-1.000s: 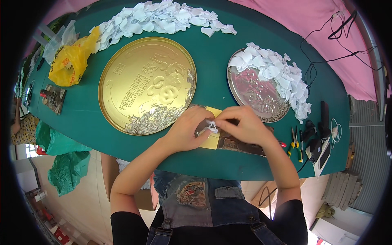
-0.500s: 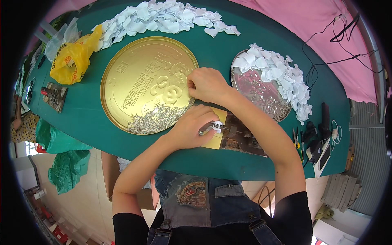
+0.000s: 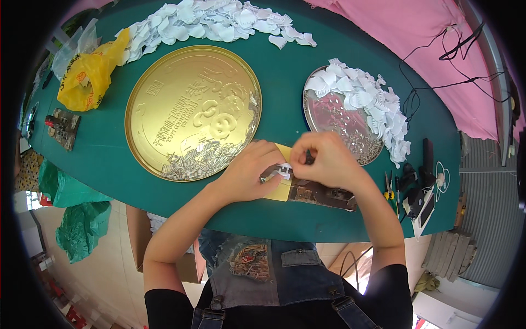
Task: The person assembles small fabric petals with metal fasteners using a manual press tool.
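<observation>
My left hand (image 3: 251,172) is closed around a small white plastic piece (image 3: 284,169), held over a yellow plate (image 3: 280,192) at the table's near edge. Just right of that piece, my right hand (image 3: 327,159) has its fingers pinched together. Whatever lies between those fingertips is too small to make out. Beneath and right of the right hand sits a brown fixture (image 3: 320,196) with metal parts, partly covered. A round golden tray (image 3: 181,98) with short metal pins (image 3: 200,162) along its near side lies left of both hands.
A silver tray (image 3: 308,112) at right carries small metal bits and white plastic pieces (image 3: 364,98). More white pieces (image 3: 203,23) form a far heap. Yellow bag (image 3: 87,79) and a second fixture (image 3: 63,129) lie left; scissors (image 3: 388,193) and black cables (image 3: 433,85) are right.
My right hand has moved from the golden tray's right rim, rightward and nearer, to beside the white plastic piece. My left hand keeps its hold. The whole view has shifted slightly.
</observation>
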A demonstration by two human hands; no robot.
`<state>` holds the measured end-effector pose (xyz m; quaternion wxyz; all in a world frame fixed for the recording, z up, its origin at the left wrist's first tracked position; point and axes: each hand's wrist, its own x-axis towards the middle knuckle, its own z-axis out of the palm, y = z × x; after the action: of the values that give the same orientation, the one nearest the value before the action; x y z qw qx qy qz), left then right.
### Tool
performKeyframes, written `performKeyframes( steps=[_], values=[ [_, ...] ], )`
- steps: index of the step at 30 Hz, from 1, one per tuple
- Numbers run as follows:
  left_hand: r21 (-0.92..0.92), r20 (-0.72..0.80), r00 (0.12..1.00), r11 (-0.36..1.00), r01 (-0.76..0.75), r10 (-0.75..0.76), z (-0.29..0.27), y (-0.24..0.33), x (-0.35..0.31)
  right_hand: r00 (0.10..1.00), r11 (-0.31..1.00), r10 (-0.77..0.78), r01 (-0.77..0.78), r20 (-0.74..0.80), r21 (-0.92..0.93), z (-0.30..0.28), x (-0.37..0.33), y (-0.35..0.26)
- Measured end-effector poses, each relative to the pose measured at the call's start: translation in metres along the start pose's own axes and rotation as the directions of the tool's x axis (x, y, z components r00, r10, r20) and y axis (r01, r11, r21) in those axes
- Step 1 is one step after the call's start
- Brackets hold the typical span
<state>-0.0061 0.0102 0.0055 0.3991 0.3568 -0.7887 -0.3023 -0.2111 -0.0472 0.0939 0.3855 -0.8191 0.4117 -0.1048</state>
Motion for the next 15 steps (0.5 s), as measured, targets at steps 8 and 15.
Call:
performKeyframes(
  steps=[8, 15],
  values=[
    [-0.004, 0.023, 0.999, 1.0, 0.024, -0.024, 0.0, 0.0, 0.0, 0.994, 0.999, 0.003, -0.008, -0.107, -0.04, 0.016, -0.025, 0.006],
    [-0.029, 0.05, 0.998, 0.999, 0.045, -0.043, -0.001, 0.001, 0.002, 0.994, 0.996, 0.0, 0.009, -0.113, 0.086, 0.004, -0.03, 0.009]
  ],
)
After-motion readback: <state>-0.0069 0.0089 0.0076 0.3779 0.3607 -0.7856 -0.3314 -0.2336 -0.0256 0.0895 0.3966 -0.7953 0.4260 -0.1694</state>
